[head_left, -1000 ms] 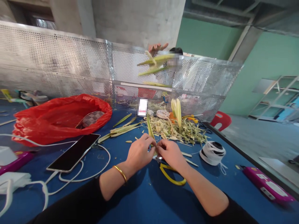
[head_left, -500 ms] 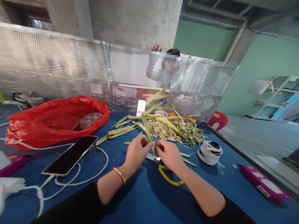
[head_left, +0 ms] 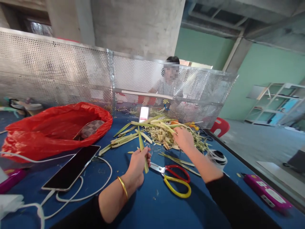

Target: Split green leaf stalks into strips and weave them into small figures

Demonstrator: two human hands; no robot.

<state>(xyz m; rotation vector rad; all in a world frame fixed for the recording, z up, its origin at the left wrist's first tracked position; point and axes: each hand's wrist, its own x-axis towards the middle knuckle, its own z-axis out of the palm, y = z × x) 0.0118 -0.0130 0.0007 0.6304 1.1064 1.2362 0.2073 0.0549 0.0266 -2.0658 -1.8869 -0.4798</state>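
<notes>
Here's the left hand [head_left: 138, 161], closed snugly, thumb and fingers pinching one green strip [head_left: 141, 140] over the middle of the counter [head_left: 143, 208]! Its forearm slants up towards one o'clock. The green strip's long axis runs almost straight ahead: far end just shy of twelve o'clock, a short tail poking out near six. Off at two o'clock from there, the right hand [head_left: 185, 140] — fingers bent, partly curled — is at the loose strips [head_left: 166, 126] atop the shredded pile [head_left: 159, 136]; whether it grips one, I can't tell. That forearm angles towards eleven. Scissors [head_left: 162, 169] lie at four o'clock from the left hand, blade tips near it.
</notes>
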